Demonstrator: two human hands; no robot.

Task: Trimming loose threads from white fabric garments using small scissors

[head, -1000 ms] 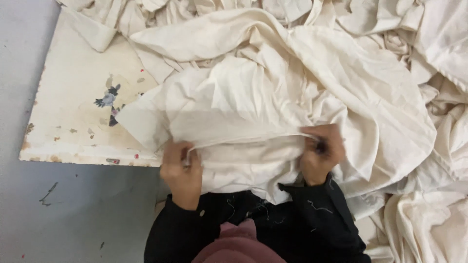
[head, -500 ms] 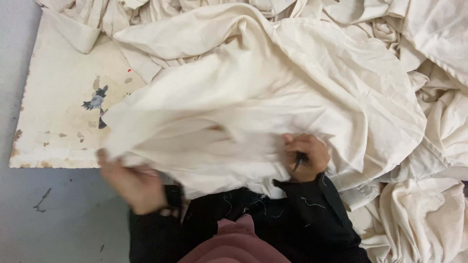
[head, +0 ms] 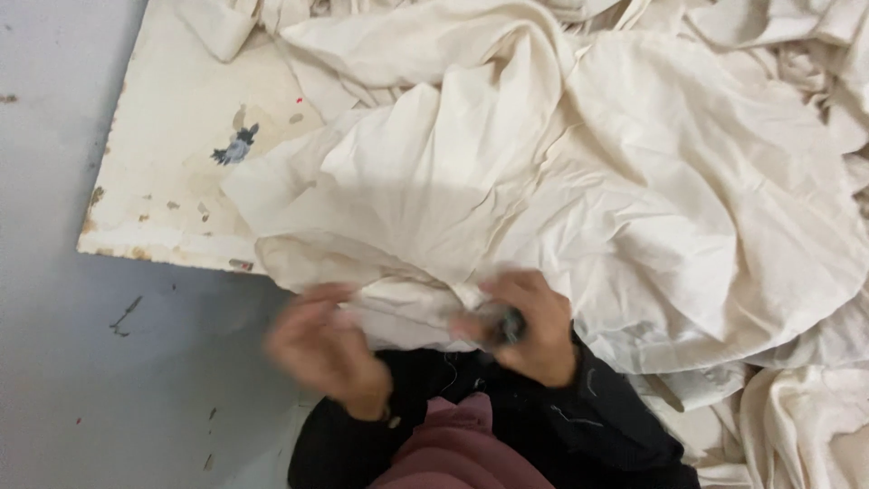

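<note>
Right hand [head: 529, 328] closed on near edge of cream cloth [head: 507, 190], fingers curled, also pinching a small dark tool [head: 509, 326] against the fabric; tool too small to identify. Left hand [head: 321, 349] motion-blurred, fingers loosely bent, at the cloth's near hem just left of the right hand; cannot tell if it actually grips or only touches. Cloth bunched, no clean long axis; main fold ridge runs from the hands up and away toward the pile, left corner spreads onto the worn white board [head: 172, 154]. Board's near edge and left edge exposed, chipped paint, dark stain near the middle. Grey floor [head: 63, 362] open to the left and near-left of the hands. Right side and far side crowded with more crumpled cream fabric [head: 797, 417], touching the held piece. Black sleeves [head: 597, 417] at bottom.
</note>
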